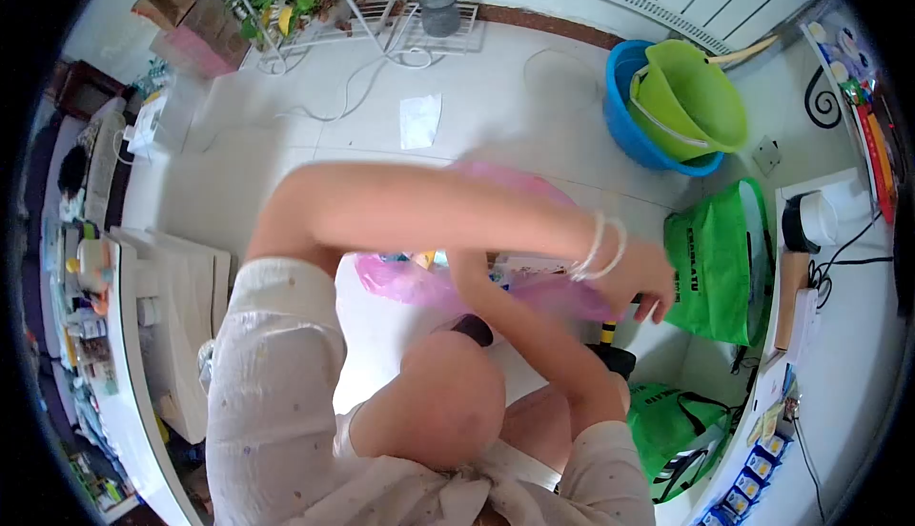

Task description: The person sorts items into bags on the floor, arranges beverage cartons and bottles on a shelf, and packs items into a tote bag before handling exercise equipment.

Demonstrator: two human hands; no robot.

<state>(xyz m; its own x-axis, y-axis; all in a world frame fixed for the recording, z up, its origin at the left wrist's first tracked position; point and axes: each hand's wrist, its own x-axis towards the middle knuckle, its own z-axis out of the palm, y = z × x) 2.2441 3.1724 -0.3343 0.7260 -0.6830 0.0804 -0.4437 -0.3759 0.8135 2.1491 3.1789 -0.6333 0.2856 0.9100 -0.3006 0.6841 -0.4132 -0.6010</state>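
A translucent pink plastic bag [410, 283] lies on the floor in front of my knees, with small colourful items partly visible inside. My left arm reaches across to the right above it. At the bag's right edge is my left hand [640, 281], with a white band on the wrist and its fingers bent downward; it appears to grip the bag's edge, though the contact is partly hidden. My right forearm runs up and left beneath the left forearm, which hides my right hand over the bag.
A blue basin [620, 116] holds a green bucket [701, 97] at the upper right. Green shopping bags [715, 269] stand along the right-hand desk. A white paper [419, 121] lies on the tiles. A plant rack [381, 21] stands at the back, a white cabinet [186, 326] on the left.
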